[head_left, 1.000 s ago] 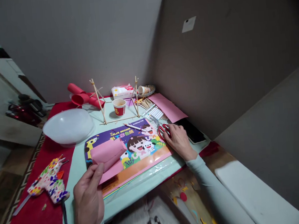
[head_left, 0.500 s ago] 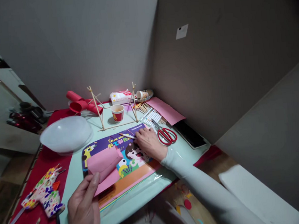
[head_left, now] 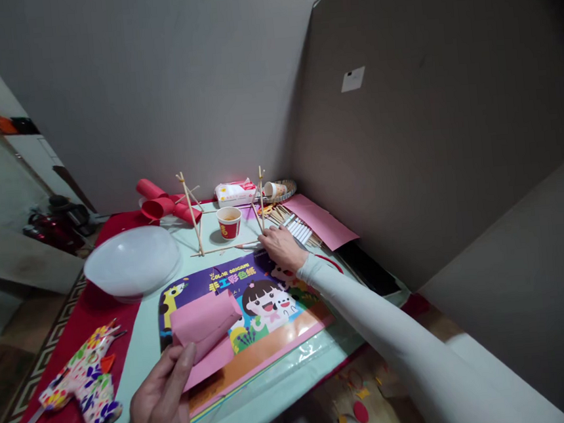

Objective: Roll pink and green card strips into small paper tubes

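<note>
My left hand (head_left: 160,396) pinches the near edge of a pink sheet of paper (head_left: 203,318), whose far part is curled over. The sheet is above the left side of a color origami paper pack (head_left: 265,300) with a cartoon cover. My right hand (head_left: 284,247) is closed around the end of a white pencil (head_left: 249,245), its tip pointing left. That hand is at the pack's far edge, beside the right leg of a frame of thin wooden sticks (head_left: 194,219). A red-and-white paper cup (head_left: 230,225) stands within the frame.
Scissors lie mostly behind my right wrist, one red handle (head_left: 333,261) showing. White markers (head_left: 299,228) and another pink sheet (head_left: 323,221) lie beyond. A translucent bowl (head_left: 132,261) and a flower-patterned glue gun (head_left: 84,377) are at left. Red paper rolls (head_left: 158,208) and a tissue pack (head_left: 235,193) sit behind.
My right hand has moved away from me with the pencil, off the pack's cover to the stick frame's base. My left hand keeps hold of the pink paper. The view has shifted slightly.
</note>
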Demonstrator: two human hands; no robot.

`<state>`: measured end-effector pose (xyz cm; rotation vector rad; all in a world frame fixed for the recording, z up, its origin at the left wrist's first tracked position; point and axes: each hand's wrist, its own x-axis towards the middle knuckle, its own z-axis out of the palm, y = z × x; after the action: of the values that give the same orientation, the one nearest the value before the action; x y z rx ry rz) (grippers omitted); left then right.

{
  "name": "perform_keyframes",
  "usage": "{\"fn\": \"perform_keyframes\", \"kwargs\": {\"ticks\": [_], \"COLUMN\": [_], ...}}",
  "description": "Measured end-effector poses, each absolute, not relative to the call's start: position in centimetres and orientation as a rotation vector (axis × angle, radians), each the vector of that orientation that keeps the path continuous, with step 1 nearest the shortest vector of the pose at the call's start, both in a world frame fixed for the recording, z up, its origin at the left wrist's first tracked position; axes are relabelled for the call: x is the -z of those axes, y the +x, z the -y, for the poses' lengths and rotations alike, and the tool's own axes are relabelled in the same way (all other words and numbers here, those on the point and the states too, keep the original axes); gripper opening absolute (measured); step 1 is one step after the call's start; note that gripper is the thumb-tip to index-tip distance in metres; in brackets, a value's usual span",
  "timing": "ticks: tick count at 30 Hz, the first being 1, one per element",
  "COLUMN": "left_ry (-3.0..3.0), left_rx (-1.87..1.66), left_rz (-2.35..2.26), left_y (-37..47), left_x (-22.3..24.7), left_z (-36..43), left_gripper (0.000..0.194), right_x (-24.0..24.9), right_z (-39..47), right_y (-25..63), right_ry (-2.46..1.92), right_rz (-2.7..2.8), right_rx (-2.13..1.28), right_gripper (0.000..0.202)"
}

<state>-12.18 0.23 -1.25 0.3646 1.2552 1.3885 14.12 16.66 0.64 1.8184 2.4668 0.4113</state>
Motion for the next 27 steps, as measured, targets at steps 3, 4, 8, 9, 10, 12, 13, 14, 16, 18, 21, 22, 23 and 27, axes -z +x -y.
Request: {"fn": "perform_keyframes", "kwargs": {"ticks": [3, 4, 8, 9, 10, 12, 13, 14, 16, 18, 21, 22, 23, 27], "left_ry": [0.374, 0.378, 0.422, 0.437, 0.452, 0.484, 0.510, 0.549, 0.670, 0.804, 0.913, 0.924, 0.930, 0.952], "left_rx": [-1.388, -1.395, -1.425, -1.423, -1.419, -1.420, -1.427, -1.432, -1.430, -1.443, -1.501, -1.516, -1.523, -1.508], "left_rz": [-1.248, -1.256, -1.251, -1.228, -1.203, -1.165, -1.157, -1.155, -1.169, -1.200, -1.234, -1.240, -1.246, -1.257], "left_y": [-12.2, -12.2, -12.0, -12.0, -12.0, -12.0, -12.0, -12.0, -12.0, -12.1, -12.1, -12.1, -12.1, -12.4], "left_x": [1.5, 1.6, 1.4, 1.4, 1.4, 1.4, 1.5, 1.6, 1.7, 1.9, 1.9, 1.8, 1.8, 1.7], "left_z": [-0.2, -0.2, -0.1, -0.1, -0.1, 0.0, 0.0, 0.0, 0.0, 0.0, 0.1, 0.1, 0.2, 0.3], "left_gripper": [0.046, 0.045, 0.046, 0.046, 0.046, 0.043, 0.040, 0.038, 0.034, 0.031, 0.030, 0.030, 0.029, 0.028], "right_x": [-0.4, -0.3, -0.3, -0.4, -0.6, -1.3, -1.8, -2.3, -3.2, -3.8, -3.9, -3.8, -3.5, -2.2], "right_z": [-18.0, -18.4, -18.6, -18.3, -17.7, -15.7, -14.3, -12.8, -9.6, -6.8, -4.2, -3.8, -3.6, -3.1], "right_y": [13.5, 13.3, 12.8, 12.7, 12.6, 12.4, 12.2, 11.9, 11.1, 10.2, 8.8, 8.4, 8.1, 7.1], "right_ry": [1.829, 1.839, 1.944, 1.986, 2.031, 2.114, 2.143, 2.147, 2.111, 2.036, 1.977, 1.978, 1.984, 1.990], "right_rz": [-2.534, -2.560, -2.675, -2.710, -2.748, -2.840, -2.894, -2.953, -3.068, -3.141, -3.175, -3.174, -3.169, -3.132], "right_rx": [-0.357, -0.325, -0.141, -0.080, -0.010, 0.168, 0.280, 0.416, 0.713, 1.003, 1.321, 1.399, 1.467, 1.669], "right_gripper": [0.033, 0.033, 0.033, 0.033, 0.031, 0.023, 0.020, 0.022, 0.028, 0.030, 0.025, 0.024, 0.024, 0.025]}}
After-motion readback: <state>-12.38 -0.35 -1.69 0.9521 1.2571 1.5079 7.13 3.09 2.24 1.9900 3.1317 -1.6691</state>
